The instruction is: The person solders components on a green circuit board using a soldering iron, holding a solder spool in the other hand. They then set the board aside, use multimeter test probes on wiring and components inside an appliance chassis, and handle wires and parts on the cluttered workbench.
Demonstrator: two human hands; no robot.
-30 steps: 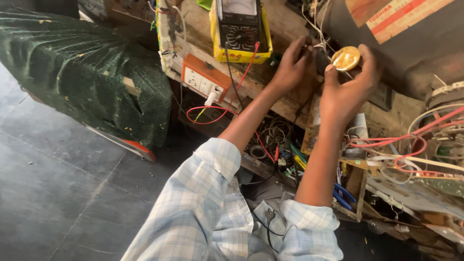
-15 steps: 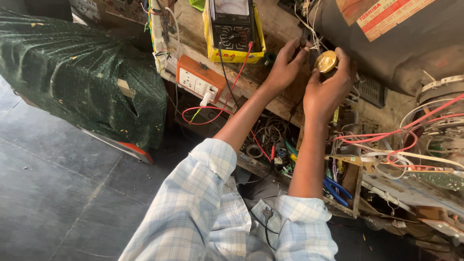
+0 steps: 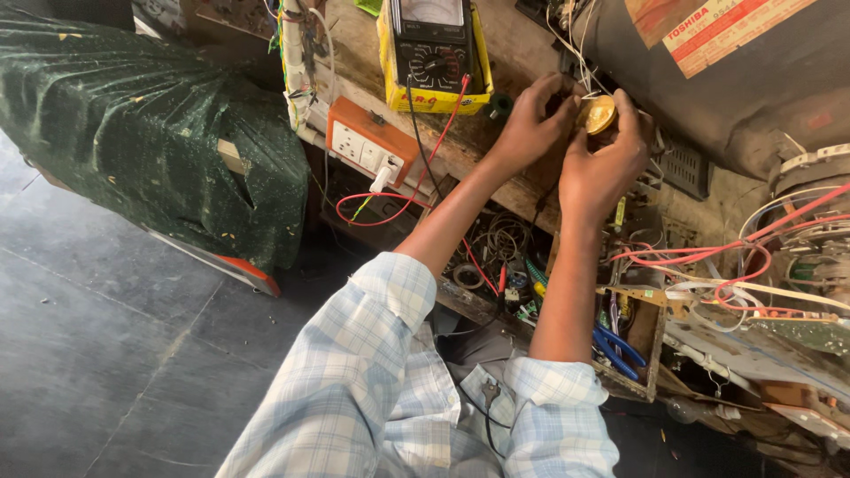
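Your right hand (image 3: 602, 164) cups a small round golden tin (image 3: 596, 113) at one o'clock on the bench (image 3: 496, 150), fingers curled around it. Your left hand (image 3: 531, 119) pinches at its rim, likely opening or dipping into it. Next needs a steady grip. The tin's contents and your left fingertips are hidden.

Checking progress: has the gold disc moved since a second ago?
Yes. The gold disc has shifted left, closer to the yellow meter, held between both hands.
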